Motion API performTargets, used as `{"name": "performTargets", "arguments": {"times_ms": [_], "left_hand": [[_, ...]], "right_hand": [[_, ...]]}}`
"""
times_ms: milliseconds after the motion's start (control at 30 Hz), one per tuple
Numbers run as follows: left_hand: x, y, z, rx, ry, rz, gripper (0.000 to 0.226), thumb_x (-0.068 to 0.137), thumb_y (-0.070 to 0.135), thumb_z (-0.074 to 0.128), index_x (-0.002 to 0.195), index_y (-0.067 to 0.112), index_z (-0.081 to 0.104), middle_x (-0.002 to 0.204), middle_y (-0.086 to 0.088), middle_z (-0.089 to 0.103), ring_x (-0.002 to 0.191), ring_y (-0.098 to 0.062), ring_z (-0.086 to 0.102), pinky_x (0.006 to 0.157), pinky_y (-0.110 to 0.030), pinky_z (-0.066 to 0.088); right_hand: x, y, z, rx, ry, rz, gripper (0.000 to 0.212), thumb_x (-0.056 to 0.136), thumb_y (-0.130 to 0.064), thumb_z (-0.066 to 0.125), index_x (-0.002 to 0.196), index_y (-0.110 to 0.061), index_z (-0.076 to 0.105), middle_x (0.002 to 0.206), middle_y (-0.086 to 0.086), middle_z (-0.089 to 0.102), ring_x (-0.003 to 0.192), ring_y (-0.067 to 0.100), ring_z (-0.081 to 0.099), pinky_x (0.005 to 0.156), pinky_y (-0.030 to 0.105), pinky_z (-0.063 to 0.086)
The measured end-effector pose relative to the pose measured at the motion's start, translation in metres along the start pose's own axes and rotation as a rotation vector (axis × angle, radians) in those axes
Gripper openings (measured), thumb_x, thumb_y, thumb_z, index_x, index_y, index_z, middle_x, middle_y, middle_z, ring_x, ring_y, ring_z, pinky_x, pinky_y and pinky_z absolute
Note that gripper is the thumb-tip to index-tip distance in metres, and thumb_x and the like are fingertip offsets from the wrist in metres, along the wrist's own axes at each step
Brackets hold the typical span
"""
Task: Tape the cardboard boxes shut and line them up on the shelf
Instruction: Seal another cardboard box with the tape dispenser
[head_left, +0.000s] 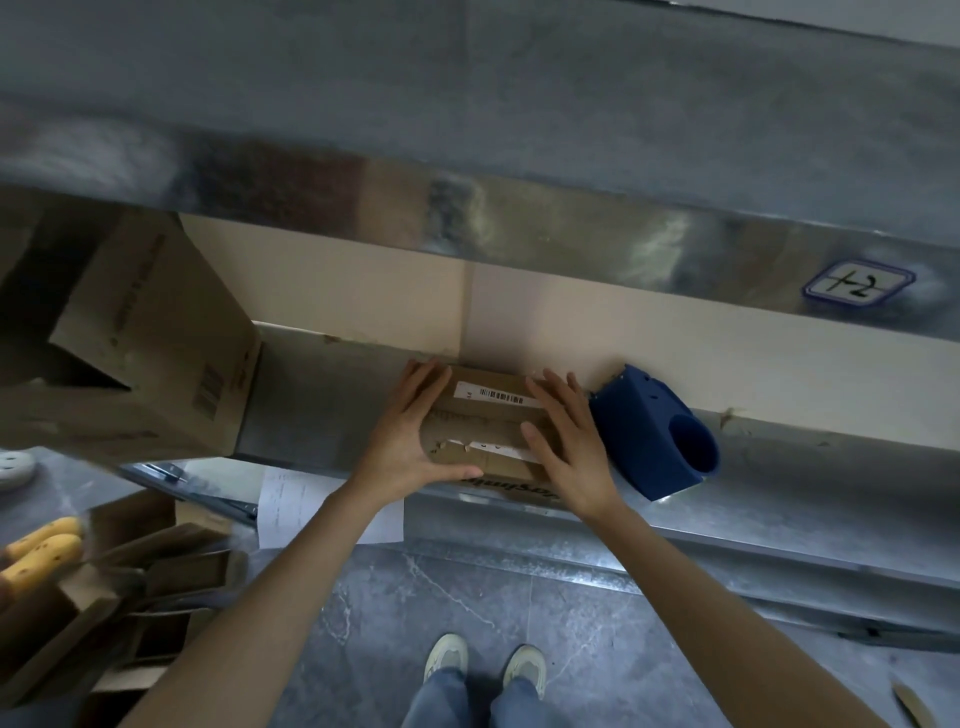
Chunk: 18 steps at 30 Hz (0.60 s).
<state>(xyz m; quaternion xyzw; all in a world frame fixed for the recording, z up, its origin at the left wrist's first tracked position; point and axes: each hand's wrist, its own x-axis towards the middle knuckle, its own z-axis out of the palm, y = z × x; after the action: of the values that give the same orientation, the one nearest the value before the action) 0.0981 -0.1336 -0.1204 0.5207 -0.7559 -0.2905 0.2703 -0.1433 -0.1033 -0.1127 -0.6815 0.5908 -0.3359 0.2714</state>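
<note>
A small brown cardboard box (488, 423) with a barcode label and white tape strips sits on the metal shelf (322, 395), against the beige back panel. My left hand (410, 439) lies flat against the box's left side, thumb along the near edge. My right hand (569, 441) rests on its right side with fingers straight, thumb on the top face. A bigger cardboard box (156, 343) stands on the shelf to the left, apart from the small one.
A blue plastic part (654, 431) with a round hole lies on the shelf just right of the small box. Open cardboard boxes (130, 582) and yellow objects (39, 553) fill the lower left floor. A white paper sheet (306, 506) hangs below the shelf edge.
</note>
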Motion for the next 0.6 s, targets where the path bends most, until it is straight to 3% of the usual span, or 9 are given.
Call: {"name": "performTargets", "arguments": {"times_ms": [200, 367, 467, 533, 600], "left_hand": [[-0.002, 0.002, 0.002, -0.181, 0.026, -0.156, 0.135, 0.041, 0.064, 0.086, 0.156, 0.030, 0.022, 0.163, 0.021, -0.001, 0.149, -0.001, 0.007, 0.122, -0.037, 0.022], [-0.001, 0.002, 0.000, -0.206, 0.009, -0.141, 0.131, 0.041, 0.065, 0.086, 0.154, 0.031, 0.028, 0.162, 0.023, -0.002, 0.149, 0.000, 0.008, 0.122, -0.039, 0.024], [-0.002, 0.002, -0.006, -0.149, -0.040, -0.099, 0.124, 0.049, 0.068, 0.082, 0.154, 0.031, 0.028, 0.163, 0.019, -0.004, 0.151, -0.004, 0.001, 0.123, -0.041, 0.019], [-0.001, 0.001, -0.010, 0.067, -0.040, 0.065, 0.113, 0.062, 0.078, 0.070, 0.154, 0.028, 0.028, 0.165, 0.013, -0.001, 0.152, -0.012, -0.007, 0.122, -0.051, 0.013], [0.000, 0.000, -0.012, 0.302, -0.030, 0.246, 0.100, 0.075, 0.079, 0.055, 0.155, 0.026, 0.027, 0.166, 0.007, 0.006, 0.153, -0.018, -0.005, 0.120, -0.056, 0.013]], "right_hand": [[-0.003, -0.004, -0.001, 0.336, 0.051, 0.212, 0.050, 0.098, -0.041, 0.053, 0.146, -0.035, 0.040, 0.159, -0.023, 0.013, 0.145, -0.005, 0.010, 0.119, 0.029, 0.015], [-0.002, -0.006, -0.002, 0.343, 0.029, 0.219, 0.051, 0.095, -0.044, 0.056, 0.142, -0.044, 0.038, 0.158, -0.026, 0.011, 0.144, -0.007, 0.012, 0.117, 0.026, 0.017], [0.000, -0.002, -0.006, 0.107, -0.016, 0.149, 0.050, 0.094, -0.056, 0.049, 0.142, -0.044, 0.041, 0.160, -0.023, 0.006, 0.149, 0.005, 0.002, 0.121, 0.037, 0.010], [0.002, -0.001, -0.009, -0.268, -0.050, -0.058, 0.053, 0.096, -0.060, 0.036, 0.145, -0.040, 0.040, 0.162, -0.015, 0.008, 0.151, 0.014, -0.006, 0.121, 0.047, 0.001], [0.007, -0.006, -0.011, -0.476, -0.139, -0.272, 0.053, 0.100, -0.057, 0.031, 0.149, -0.036, 0.036, 0.163, -0.009, 0.011, 0.151, 0.019, -0.003, 0.120, 0.052, 0.002]]}}
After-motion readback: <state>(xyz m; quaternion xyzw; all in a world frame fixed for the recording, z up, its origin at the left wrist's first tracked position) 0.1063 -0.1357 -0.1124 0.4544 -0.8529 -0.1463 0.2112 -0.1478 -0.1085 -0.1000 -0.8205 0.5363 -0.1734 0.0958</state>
